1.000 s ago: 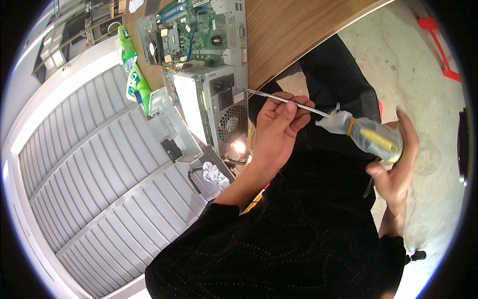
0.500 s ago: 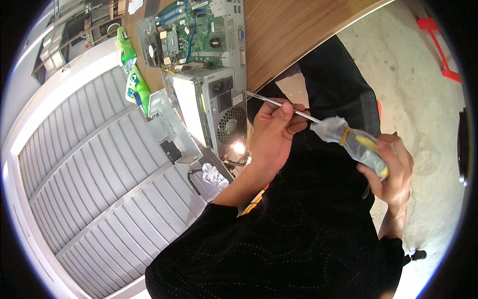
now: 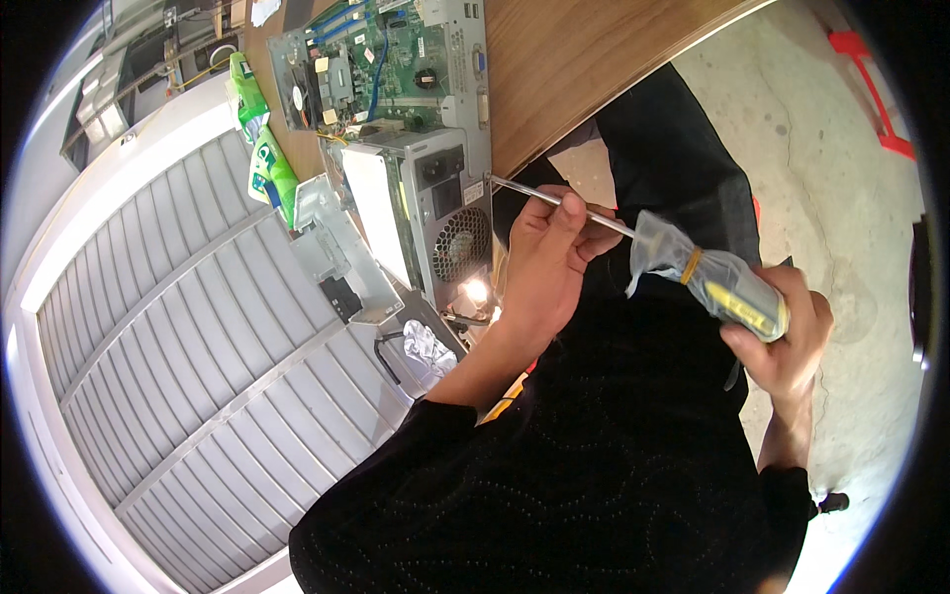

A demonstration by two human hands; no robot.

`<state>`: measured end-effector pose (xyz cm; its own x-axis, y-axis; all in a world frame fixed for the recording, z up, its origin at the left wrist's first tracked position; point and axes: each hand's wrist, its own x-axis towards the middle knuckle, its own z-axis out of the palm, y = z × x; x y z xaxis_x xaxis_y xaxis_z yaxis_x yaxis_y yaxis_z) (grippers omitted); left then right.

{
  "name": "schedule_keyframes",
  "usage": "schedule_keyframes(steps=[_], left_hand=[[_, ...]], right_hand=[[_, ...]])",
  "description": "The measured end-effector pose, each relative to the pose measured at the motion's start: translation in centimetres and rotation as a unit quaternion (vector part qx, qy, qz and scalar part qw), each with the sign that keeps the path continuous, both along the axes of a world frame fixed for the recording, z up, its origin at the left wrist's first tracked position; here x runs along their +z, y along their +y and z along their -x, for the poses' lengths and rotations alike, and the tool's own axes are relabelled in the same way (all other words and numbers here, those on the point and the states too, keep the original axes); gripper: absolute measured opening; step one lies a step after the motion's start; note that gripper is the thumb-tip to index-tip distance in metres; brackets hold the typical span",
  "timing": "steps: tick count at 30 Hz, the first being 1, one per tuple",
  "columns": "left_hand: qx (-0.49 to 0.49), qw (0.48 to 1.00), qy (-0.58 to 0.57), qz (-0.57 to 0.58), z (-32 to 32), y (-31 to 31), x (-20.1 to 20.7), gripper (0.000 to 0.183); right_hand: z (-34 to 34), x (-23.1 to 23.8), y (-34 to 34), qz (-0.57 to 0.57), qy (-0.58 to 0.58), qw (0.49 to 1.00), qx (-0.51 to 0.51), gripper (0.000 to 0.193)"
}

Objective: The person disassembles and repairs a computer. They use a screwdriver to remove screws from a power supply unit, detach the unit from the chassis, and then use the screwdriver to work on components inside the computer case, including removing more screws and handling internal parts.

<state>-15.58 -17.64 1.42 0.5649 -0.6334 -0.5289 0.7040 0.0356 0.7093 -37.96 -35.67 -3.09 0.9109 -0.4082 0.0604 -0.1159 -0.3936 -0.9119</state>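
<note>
A long screwdriver [image 3: 737, 289] lies across both hands, its handle wrapped in a clear plastic bag tied with an orange-yellow rubber band [image 3: 691, 265]. My right hand [image 3: 787, 337] grips the wrapped handle, which shows yellow through the plastic. The fingers of my left hand [image 3: 554, 247] pinch the metal shaft partway along. The shaft's tip meets the rear edge of an opened computer case [image 3: 477, 148], beside the power supply [image 3: 421, 198] with its round honeycomb fan grille [image 3: 461, 246]. Beyond the power supply, a green motherboard [image 3: 401, 79] with blue cables is exposed.
A removed metal bracket [image 3: 346, 257] and a green plastic packet [image 3: 267, 163] lie left of the case. Crumpled foil-like wrapping [image 3: 427, 351] sits near my left forearm. The wooden tabletop [image 3: 584, 59] ends at a diagonal edge. A red frame [image 3: 871, 94] stands on the floor.
My right hand has turned around the handle, and more of its yellow side shows. The bag's loose end has swung round and flared near the shaft. The tip remains at the case edge.
</note>
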Motion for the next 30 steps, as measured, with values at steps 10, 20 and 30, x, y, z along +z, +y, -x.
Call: schedule_keyframes(steps=[10,20,30], left_hand=[[0.022,0.999,-0.017,-0.045,-0.2,1.4,-0.6,0.020],[0.034,0.993,-0.028,-0.107,0.3,-0.1,0.5,0.022],[0.050,0.995,-0.038,-0.081,1.0,-0.8,1.2,0.023]], right_hand=[[-1.9,0.4,0.3,0.104,-0.157,0.981,-0.048,0.061],[-3.1,1.1,0.6,-0.077,-0.113,0.983,-0.119,0.065],[-3.5,2.9,0.8,-0.354,0.093,0.928,-0.077,0.044]])
